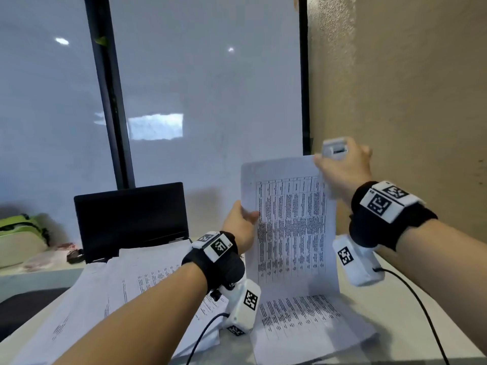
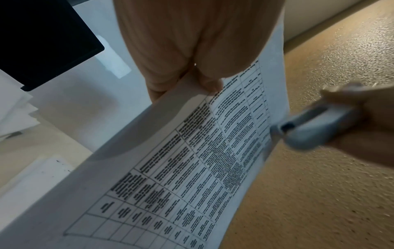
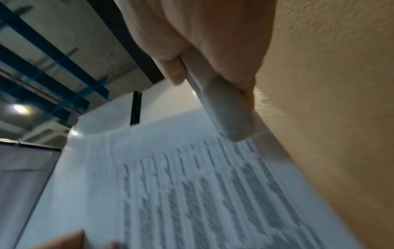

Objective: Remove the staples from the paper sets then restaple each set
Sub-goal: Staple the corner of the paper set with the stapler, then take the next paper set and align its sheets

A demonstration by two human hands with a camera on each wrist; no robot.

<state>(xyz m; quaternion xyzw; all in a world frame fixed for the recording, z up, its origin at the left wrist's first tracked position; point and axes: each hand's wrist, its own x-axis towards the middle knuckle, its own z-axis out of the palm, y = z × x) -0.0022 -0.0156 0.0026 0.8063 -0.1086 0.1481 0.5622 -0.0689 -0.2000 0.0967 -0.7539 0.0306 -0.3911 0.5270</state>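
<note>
The left hand (image 1: pixel 238 222) is pinching the left edge of an upright paper set (image 1: pixel 290 227), its printed table too blurred to read. The right hand (image 1: pixel 345 167) is gripping a grey stapler (image 1: pixel 334 148) at the set's top right corner. The left wrist view is showing the stapler's mouth (image 2: pixel 286 128) touching the paper's edge. More papers (image 1: pixel 126 291) are lying on the desk (image 1: pixel 411 312) before a dark laptop (image 1: pixel 131 217).

light: even, dim-ish | blur: right wrist view | glare: possibly window (image 1: pixel 200 83)
</note>
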